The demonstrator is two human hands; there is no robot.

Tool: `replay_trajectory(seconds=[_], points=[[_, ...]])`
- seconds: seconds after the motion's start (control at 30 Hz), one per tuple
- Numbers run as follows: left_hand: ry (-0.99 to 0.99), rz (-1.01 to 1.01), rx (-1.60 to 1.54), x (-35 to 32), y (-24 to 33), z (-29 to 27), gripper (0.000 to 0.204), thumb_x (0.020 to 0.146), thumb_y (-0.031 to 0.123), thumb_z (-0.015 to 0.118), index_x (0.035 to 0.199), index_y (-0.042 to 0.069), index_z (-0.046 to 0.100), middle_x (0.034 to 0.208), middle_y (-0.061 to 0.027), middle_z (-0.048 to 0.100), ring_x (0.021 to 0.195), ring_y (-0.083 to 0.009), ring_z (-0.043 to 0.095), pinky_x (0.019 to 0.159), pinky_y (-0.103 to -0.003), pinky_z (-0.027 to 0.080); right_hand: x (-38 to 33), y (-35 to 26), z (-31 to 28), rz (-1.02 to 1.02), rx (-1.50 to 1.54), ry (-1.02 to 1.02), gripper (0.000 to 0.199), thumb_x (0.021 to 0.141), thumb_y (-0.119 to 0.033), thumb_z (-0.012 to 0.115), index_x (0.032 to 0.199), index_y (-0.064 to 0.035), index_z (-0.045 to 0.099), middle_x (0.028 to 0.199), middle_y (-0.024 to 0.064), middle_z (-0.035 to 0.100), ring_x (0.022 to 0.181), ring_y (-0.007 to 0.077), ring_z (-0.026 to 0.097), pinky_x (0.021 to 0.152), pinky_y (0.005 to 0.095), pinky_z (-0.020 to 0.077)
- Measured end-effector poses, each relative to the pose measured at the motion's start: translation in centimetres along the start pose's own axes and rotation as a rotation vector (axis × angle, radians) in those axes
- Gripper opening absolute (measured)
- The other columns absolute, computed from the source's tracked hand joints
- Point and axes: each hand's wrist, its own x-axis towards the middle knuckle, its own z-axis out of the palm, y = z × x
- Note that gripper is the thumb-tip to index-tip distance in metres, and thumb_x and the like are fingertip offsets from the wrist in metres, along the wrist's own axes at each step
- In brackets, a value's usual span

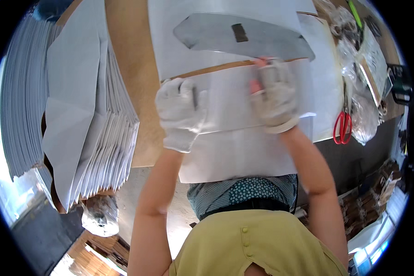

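A large white paper sheet (234, 147) lies folded in front of me, its lower edge hanging toward my lap. My left hand (180, 110), in a white glove, rests at the sheet's left side with its fingers curled down on the paper. Lying on the right part of the sheet is my right hand (277, 94), also gloved and slightly blurred. Its thumb and forefinger tips show orange-pink, stretched and apart, with nothing visible between them. Just beyond both hands, a long grey flat template (244, 34) with pointed ends and a dark patch lies on white paper.
Tall stacks of folded white paper (73, 101) fill the left of the brown table (129, 69). Red-handled scissors (342, 124) lie right of the sheets, beside clear plastic bags (365, 119) and other clutter. A plastic-wrapped bundle (100, 216) sits below the table's left edge.
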Motion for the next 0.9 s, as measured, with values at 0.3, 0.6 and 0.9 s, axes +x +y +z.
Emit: replay_trajectory(seconds=[0.3, 0.6, 0.9], points=[[0.118, 0.199, -0.175, 1.8, 0.4, 0.9, 0.038, 0.085, 0.009, 0.07, 0.123, 0.005, 0.066, 0.111, -0.012, 0.067, 0.097, -0.0346, 0.066, 0.09, -0.049, 0.053, -4.9, 11.2, -6.2, 0.051, -0.352, 0.187, 0.048, 0.09, -0.02, 0.067, 0.137, -0.0091, 0.062, 0.141, 0.0169, 0.06, 0.136, 0.0405, 0.052, 0.113, 0.0516, 0.0426], [-0.027, 0.273, -0.202, 3.8, 8.3, -8.9, 0.041, 0.084, 0.008, 0.071, 0.125, 0.005, 0.069, 0.121, -0.0127, 0.067, 0.113, -0.0344, 0.062, 0.104, -0.053, 0.046, -0.7, 3.4, -15.1, -0.154, -0.078, 0.188, 0.021, 0.081, -0.023, 0.08, 0.097, -0.0111, 0.074, 0.131, 0.0083, 0.067, 0.131, 0.0364, 0.057, 0.111, 0.0466, 0.0457], [-0.17, 0.36, -0.174, -3.7, 15.0, -14.8, 0.013, 0.085, 0.015, 0.073, 0.093, 0.007, 0.066, 0.106, -0.0126, 0.062, 0.095, -0.0352, 0.061, 0.087, -0.054, 0.049, -0.3, -1.5, -16.2, -0.264, -0.07, -0.167, 0.011, 0.084, -0.017, 0.073, 0.094, -0.0141, 0.075, 0.098, 0.0047, 0.074, 0.11, 0.0262, 0.068, 0.101, 0.0417, 0.0505]])
